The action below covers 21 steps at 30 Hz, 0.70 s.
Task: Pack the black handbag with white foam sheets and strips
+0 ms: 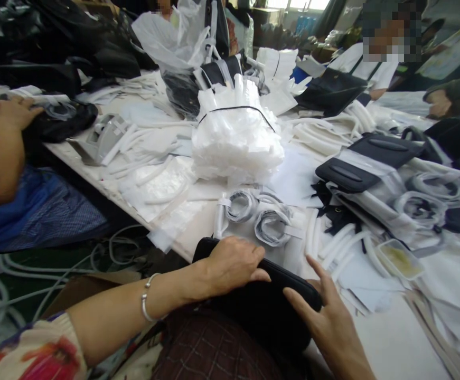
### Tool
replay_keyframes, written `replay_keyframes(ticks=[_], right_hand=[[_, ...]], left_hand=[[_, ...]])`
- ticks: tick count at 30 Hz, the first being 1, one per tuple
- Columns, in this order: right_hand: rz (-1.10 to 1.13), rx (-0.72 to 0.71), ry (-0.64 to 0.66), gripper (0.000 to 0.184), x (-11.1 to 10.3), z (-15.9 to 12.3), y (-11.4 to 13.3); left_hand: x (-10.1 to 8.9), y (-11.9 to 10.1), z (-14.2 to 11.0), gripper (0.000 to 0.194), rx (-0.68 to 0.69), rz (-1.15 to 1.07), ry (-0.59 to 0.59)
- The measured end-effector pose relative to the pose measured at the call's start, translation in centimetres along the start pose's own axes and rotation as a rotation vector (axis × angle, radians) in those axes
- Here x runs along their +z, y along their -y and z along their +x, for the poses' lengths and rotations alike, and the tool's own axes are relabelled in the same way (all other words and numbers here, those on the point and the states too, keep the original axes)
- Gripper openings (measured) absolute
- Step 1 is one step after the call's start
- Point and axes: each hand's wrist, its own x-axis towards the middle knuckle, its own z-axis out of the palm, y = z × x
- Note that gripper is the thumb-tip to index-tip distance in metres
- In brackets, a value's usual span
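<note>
A black bag [269,311] with rounded corners rests tilted on my lap against the table edge. My left hand [233,264] is closed over its top edge, fingers curled and pointing right. At the bag's right corner, my right hand [325,306] has the thumb in front and the index finger stretched behind, gripping the edge between them. Just beyond the bag lie two coiled straps [273,227] wrapped in clear film, on white material. Whether they are joined to the bag is hidden. The bag's lower part is in dark shadow.
A banded stack of white plastic sleeves [237,137] stands mid-table. Black bags with wrapped straps [368,158] are piled at right, near a small clear tub [400,258]. White tubes and sheets cover much of the table. A co-worker's hand [11,113] is at left; other people sit across.
</note>
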Motion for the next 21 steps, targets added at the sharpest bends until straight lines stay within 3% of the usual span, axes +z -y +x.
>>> replay_keyframes(ticks=[4, 9, 15, 21], right_hand=[[-0.002, 0.017, -0.119, 0.078, 1.7, 0.2, 0.2], [0.097, -0.029, -0.209, 0.067, 2.6, 1.6, -0.3], [0.209, -0.036, -0.278, 0.058, 2.6, 2.6, -1.3], [0.286, -0.094, -0.322, 0.054, 3.8, 2.9, -3.1]], left_hand=[[1.6, 1.0, 1.2, 0.056, -0.052, -0.027, 0.045], [1.6, 0.2, 2.2, 0.033, -0.034, 0.07, -0.101], [1.6, -0.2, 3.8, 0.034, -0.027, 0.08, 0.005], [3.2, -1.0, 3.8, 0.016, -0.013, 0.1, -0.123]])
